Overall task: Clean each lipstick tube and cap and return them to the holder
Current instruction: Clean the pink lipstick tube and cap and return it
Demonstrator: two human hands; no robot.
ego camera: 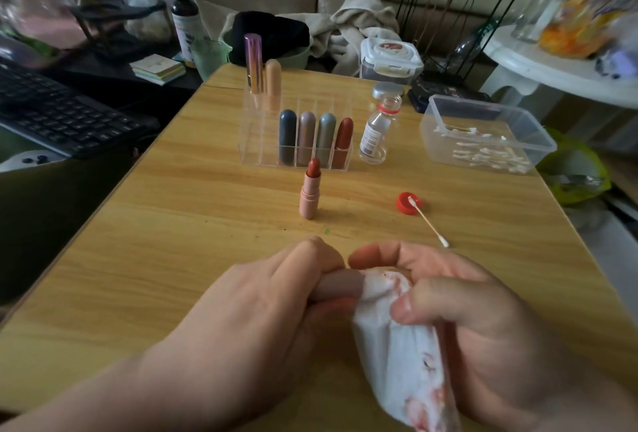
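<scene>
My left hand point(262, 304) grips a pink lipstick cap point(340, 285) lying sideways near the table's front. My right hand point(459, 324) holds a white tissue point(404, 352) stained red, pushed against the cap's open end. An uncapped pink lipstick tube point(310, 190) with its red bullet raised stands upright mid-table. Behind it a clear acrylic holder point(257, 135) carries several capped lipsticks in the front row and two taller ones at the back left.
A red bottle cap point(407, 204) with a cotton swab point(429, 223) leaning on it lies right of the tube. A small clear bottle point(377, 131) stands beside the holder. A plastic tub of swabs point(483, 133) sits at right, a keyboard point(58, 114) at left.
</scene>
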